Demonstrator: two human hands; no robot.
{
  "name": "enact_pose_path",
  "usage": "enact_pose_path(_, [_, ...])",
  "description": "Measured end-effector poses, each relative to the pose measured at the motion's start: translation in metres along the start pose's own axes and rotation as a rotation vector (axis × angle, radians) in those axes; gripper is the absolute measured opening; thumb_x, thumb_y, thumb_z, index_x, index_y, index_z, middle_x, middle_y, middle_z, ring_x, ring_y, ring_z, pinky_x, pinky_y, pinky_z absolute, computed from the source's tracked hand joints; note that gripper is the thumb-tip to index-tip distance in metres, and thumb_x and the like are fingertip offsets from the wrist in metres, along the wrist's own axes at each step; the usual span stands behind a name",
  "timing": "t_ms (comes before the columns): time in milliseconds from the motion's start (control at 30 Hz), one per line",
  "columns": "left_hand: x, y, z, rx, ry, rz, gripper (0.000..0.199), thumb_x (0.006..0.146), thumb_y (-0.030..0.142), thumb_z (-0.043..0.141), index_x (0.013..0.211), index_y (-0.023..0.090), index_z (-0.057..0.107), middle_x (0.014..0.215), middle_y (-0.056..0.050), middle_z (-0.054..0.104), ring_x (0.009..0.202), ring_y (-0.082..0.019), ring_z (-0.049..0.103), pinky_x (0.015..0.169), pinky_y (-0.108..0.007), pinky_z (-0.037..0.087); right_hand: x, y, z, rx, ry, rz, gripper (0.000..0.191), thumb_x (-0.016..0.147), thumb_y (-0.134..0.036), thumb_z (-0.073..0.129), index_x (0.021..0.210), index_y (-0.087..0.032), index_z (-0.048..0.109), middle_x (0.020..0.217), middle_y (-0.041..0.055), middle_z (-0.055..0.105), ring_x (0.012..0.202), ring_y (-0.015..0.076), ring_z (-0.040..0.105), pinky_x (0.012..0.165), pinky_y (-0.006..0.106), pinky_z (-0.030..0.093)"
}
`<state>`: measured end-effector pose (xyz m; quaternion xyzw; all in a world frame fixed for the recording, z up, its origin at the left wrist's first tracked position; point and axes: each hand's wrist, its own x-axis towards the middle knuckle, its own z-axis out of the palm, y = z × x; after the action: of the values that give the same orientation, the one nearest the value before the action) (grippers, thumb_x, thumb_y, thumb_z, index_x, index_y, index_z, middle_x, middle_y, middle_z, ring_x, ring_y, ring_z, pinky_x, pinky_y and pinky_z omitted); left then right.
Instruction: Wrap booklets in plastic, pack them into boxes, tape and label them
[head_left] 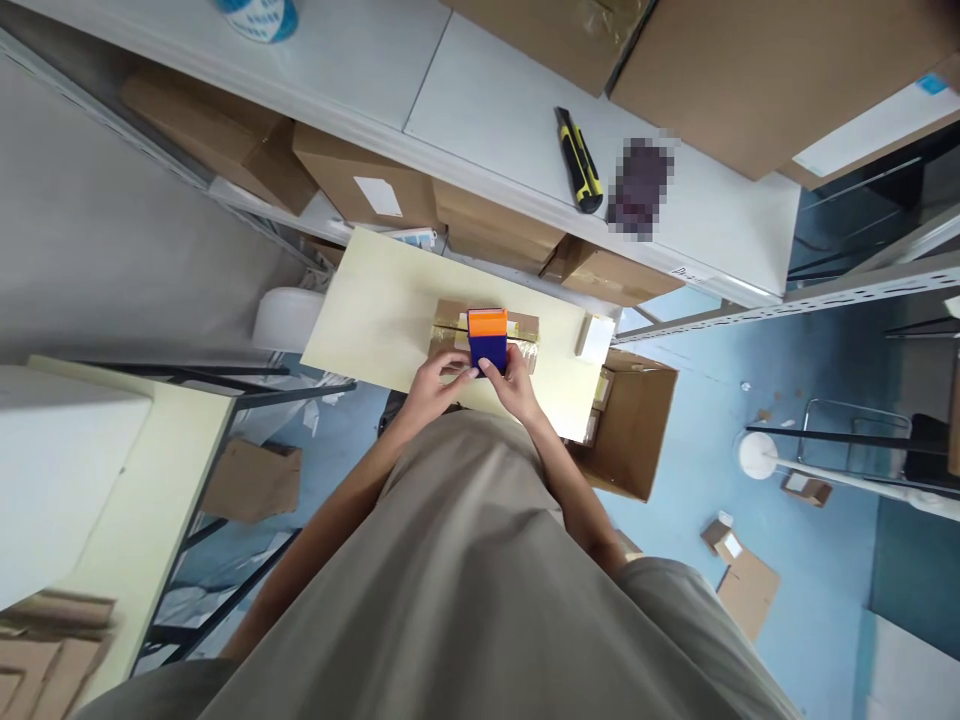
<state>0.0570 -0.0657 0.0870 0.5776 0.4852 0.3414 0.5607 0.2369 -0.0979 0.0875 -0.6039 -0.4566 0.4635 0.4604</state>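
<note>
A tape dispenser (488,340), dark blue with an orange top, is held over a small taped cardboard box (446,335). My right hand (517,388) grips its right side, the thumb lying on the near face. At the lower left corner, my left hand (436,388) is closed, with thumb and fingertips against the dispenser. Strips of shiny tape cross the box, whose middle is hidden behind the dispenser. Under the box is a pale yellow tabletop (360,310).
A small white box (595,338) stands at the table's right end, above an open carton (637,430) holding small boxes. On the grey shelf (480,120) lie a yellow-black utility knife (578,162) and a blurred dark item. Cartons (495,225) fill the level below.
</note>
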Motion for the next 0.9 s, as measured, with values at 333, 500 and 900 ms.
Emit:
enact_pose_path(333, [0.039,0.052,-0.046,-0.064,-0.060,-0.108,0.057,0.085,0.068,0.081,0.107,0.016,0.082,0.107,-0.008,0.081,0.104,-0.026,0.075,0.094,-0.036,0.060,-0.019,-0.001,-0.028,-0.144,-0.263,-0.028,0.044,0.098,-0.063,0.069,0.113,-0.025,0.051,0.109,0.0048,0.068,0.095,0.0219,0.064,0.089,0.037,0.053])
enact_pose_path(500, [0.042,0.042,-0.046,-0.084,-0.122,-0.114,0.050,0.081,0.062,0.087,0.100,0.017,0.082,0.100,-0.009,0.081,0.090,-0.022,0.074,0.084,-0.033,0.060,-0.022,-0.006,-0.038,-0.231,-0.360,0.009,0.047,0.098,-0.065,0.067,0.115,-0.025,0.050,0.110,0.0063,0.071,0.095,0.0234,0.067,0.089,0.038,0.054])
enact_pose_path(900, [0.039,-0.012,-0.033,-0.215,0.104,-0.209,0.040,0.080,0.055,0.082,0.093,0.017,0.080,0.092,-0.007,0.081,0.084,-0.020,0.072,0.079,-0.032,0.057,0.030,-0.066,-0.051,-0.534,-0.600,0.225,0.059,0.096,-0.079,0.062,0.108,-0.021,0.062,0.097,0.0057,0.077,0.084,0.0218,0.073,0.071,0.030,0.054])
